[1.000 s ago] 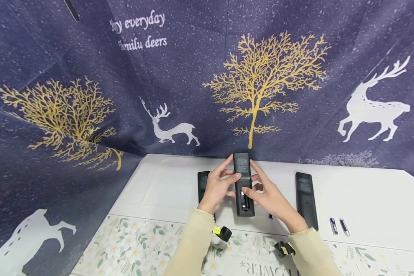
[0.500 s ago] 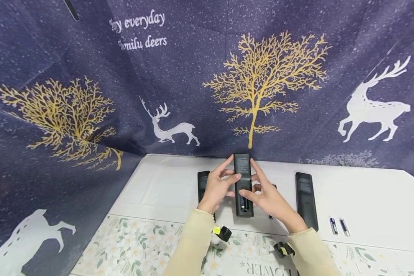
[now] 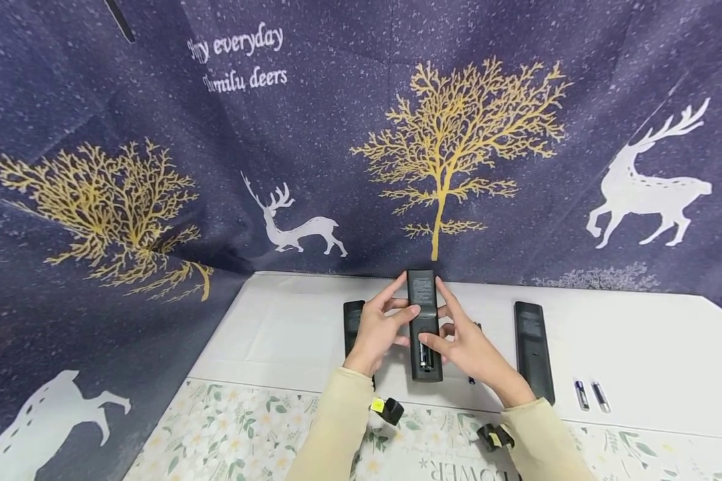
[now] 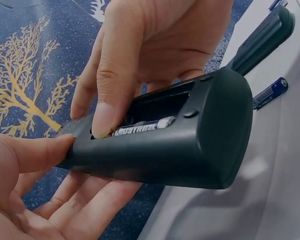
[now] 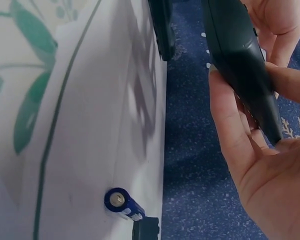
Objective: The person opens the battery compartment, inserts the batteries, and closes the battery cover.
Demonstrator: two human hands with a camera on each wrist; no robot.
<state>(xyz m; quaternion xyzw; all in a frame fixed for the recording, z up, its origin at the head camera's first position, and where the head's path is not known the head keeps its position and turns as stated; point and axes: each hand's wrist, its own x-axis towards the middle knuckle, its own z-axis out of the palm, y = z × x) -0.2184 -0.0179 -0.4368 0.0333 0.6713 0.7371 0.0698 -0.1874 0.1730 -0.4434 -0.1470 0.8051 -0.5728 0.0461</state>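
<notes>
Backdrop: dark blue cloth [image 3: 319,107], hanging beyond both hands, bearing white deer, golden trees and lettering.

Table: white top [image 3: 289,321], stretching beneath the hands and out to either side.

Cover: flowered sheet [image 3: 247,427], lying along the near edge, below the forearms.

Hands, two: left hand [image 3: 376,332], gripping the held remote's left side, thumb resting on its back; right hand [image 3: 472,347], gripping the opposite side, its thumb [image 4: 104,117] pressing down at the battery compartment.

Remotes, three, black. Held remote [image 3: 422,290]: sitting raised between both hands, back facing the wearer, compartment uncovered. Second remote [image 3: 351,327]: lying behind the left hand, partly hidden by it. Third remote [image 3: 533,347]: lying to the right of the right hand.

Batteries. Two loose batteries [image 3: 581,394]: lying side by side, farther right than the third remote. Stray battery [image 4: 273,91]: lying on the table near the right hand, partly hidden. Inserted battery [image 4: 139,128]: lying in one slot, one end meeting the right thumb.

Change: compared with a second ago, the thumb is reaching farther across the compartment and covering more of the inserted battery, which is apparently settling lower. Neighbouring slot: appearing bare, so the compartment is probably standing half filled.
</notes>
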